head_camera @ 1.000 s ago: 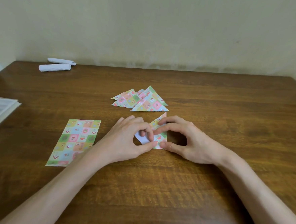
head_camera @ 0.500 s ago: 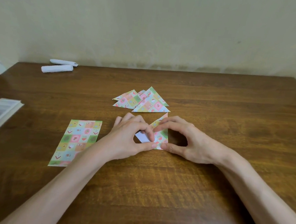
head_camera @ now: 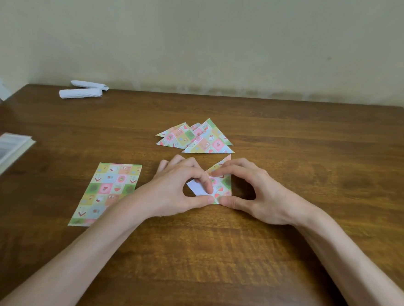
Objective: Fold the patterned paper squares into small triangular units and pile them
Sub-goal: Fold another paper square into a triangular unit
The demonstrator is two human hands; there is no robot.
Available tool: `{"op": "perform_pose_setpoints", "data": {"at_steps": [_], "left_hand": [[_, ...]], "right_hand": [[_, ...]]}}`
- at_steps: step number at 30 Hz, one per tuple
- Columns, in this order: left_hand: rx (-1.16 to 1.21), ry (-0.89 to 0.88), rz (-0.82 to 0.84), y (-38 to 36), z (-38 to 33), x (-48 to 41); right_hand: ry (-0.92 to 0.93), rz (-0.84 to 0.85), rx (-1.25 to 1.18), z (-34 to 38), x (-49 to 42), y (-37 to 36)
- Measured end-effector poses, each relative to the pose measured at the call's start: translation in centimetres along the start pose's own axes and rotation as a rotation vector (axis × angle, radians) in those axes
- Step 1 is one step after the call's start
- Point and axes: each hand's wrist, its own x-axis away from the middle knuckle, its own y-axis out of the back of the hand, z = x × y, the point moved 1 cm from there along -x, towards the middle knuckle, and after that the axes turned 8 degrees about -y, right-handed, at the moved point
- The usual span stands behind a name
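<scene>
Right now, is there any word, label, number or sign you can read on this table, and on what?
Nothing here can be read.
Flat patterned sheet: small pictures and chevrons, no words.
Pile of folded triangles: same pictures, no words.
White pad at the left edge: grey print, too blurred to read.

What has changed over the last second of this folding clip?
Nothing visibly changed. The left hand and right hand still pinch the half-folded patterned paper piece; the pile of folded patterned triangles and the flat patterned paper sheet lie as before.
</scene>
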Motion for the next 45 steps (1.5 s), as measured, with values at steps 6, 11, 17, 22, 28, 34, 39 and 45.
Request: {"op": "perform_pose_setpoints", "data": {"at_steps": [6,11,17,22,28,34,39,45], "left_hand": [[0.01,0.007,0.003,0.0,0.0,-0.1],[0.015,0.019,-0.061,-0.4,-0.3,0.1],[0.022,0.037,-0.099,-0.8,-0.3,-0.1],[0.001,0.043,-0.076,-0.7,-0.4,-0.2],[0.067,0.072,0.054,0.6,0.1,-0.2],[0.078,0.083,0.081,0.8,0.0,-0.2],[0.087,0.082,0.082,0.8,0.1,-0.1],[0.093,0.076,0.082,0.9,0.3,0.0]], "right_hand": [[-0.034,0.016,-0.005,0.4,-0.1,0.0],[-0.097,0.025,0.007,1.2,-0.6,0.1],[-0.111,0.061,0.016,1.2,-0.2,0.2],[-0.109,0.055,0.05,1.2,-0.3,-0.1],[-0.129,0.047,0.058,1.7,-0.5,-0.2],[-0.137,0.031,0.028,1.7,-0.4,-0.4],[-0.136,-0.035,0.065,1.9,-0.6,-1.0],[-0.122,-0.062,0.098,2.0,-0.5,-1.2]]}}
